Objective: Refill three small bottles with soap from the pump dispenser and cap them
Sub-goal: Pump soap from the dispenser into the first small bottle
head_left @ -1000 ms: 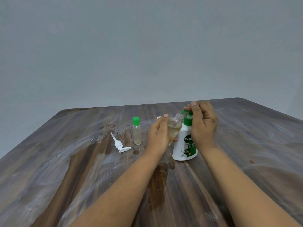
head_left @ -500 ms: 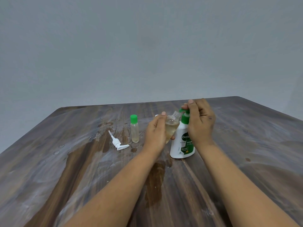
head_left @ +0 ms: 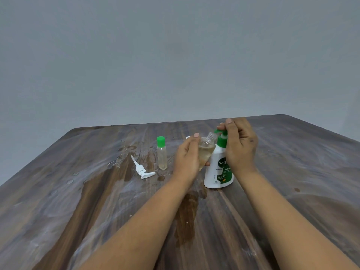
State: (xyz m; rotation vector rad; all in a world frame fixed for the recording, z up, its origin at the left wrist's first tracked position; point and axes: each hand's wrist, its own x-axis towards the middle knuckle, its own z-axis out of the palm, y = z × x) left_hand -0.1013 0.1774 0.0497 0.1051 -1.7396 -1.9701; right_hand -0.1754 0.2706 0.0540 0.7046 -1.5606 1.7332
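Observation:
My left hand (head_left: 188, 159) holds a small clear uncapped bottle (head_left: 206, 150), tilted with its threaded mouth under the green nozzle of the pump dispenser (head_left: 218, 170); pale liquid sits inside it. My right hand (head_left: 238, 147) rests on the green pump head, fingers curled over it. The white dispenser stands upright on the wooden table (head_left: 292, 172). A second small bottle with a green cap (head_left: 161, 153) stands upright to the left. Something small and white (head_left: 188, 137) peeks out behind my left hand; I cannot tell what it is.
A loose white pump head (head_left: 143, 170) lies on the table left of the capped bottle. Water drops and wet patches (head_left: 126, 152) spread around it, and a dark damp streak (head_left: 186, 211) runs toward me. A grey wall stands behind the table's far edge.
The view shifted slightly; both hands stay at the dispenser, with the open bottle held under the nozzle and my right hand on the pump head.

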